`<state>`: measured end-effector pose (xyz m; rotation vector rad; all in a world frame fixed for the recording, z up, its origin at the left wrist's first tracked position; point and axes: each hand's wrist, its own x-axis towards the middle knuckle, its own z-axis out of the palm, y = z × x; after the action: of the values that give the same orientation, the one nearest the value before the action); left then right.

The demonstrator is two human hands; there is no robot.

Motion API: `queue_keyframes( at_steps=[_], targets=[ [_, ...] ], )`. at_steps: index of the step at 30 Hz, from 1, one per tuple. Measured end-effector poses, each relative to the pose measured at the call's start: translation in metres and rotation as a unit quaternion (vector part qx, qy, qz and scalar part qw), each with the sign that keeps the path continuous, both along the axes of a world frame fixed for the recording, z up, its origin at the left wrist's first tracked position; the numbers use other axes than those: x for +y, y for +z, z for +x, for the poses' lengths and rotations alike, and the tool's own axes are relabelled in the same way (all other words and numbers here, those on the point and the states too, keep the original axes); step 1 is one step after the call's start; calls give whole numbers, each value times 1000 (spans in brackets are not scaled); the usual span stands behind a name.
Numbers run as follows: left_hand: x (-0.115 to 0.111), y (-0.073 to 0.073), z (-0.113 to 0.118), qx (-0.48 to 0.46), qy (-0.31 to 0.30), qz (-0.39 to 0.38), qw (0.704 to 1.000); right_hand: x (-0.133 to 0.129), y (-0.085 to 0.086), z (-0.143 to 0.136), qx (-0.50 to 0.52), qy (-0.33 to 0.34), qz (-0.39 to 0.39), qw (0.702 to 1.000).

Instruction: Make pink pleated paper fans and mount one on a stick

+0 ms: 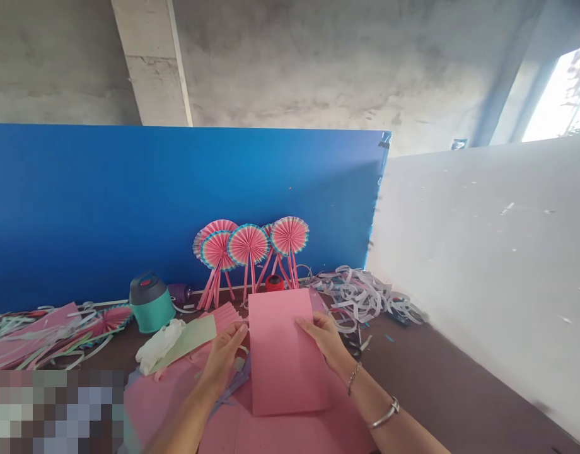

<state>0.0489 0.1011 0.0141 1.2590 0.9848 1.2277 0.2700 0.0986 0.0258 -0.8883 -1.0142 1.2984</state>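
A pink paper sheet stands nearly upright before me, above more pink paper spread on the table. My right hand grips its right edge, thumb on the front face and fingers behind. At the upper left edge, my left hand has thumb and fingers pinched together at the border of the sheet. A bracelet and a bangle circle my right wrist. Purple scissors lie partly hidden beside my left forearm. A pale green sheet and a crumpled white piece rest left of my left hand.
Several pleated pink paper fans lean against the blue partition. A teal and grey container and a red round object stand nearby. White paper strips pile up at right; other scraps lie left. A white wall borders the right.
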Motion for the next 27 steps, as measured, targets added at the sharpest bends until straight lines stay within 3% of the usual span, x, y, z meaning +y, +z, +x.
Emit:
queue_keyframes(
  at_steps=[7,12,27],
  targets=[
    [4,-6,-1,24,56,-5,998,6,-7,4,-78,-17,15,997],
    [4,-5,-1,24,57,-14,998,12,-15,8,-127,-41,34,990],
    [7,-7,-5,-10,74,-32,997,13,-23,6,-147,43,14,988]
  ],
)
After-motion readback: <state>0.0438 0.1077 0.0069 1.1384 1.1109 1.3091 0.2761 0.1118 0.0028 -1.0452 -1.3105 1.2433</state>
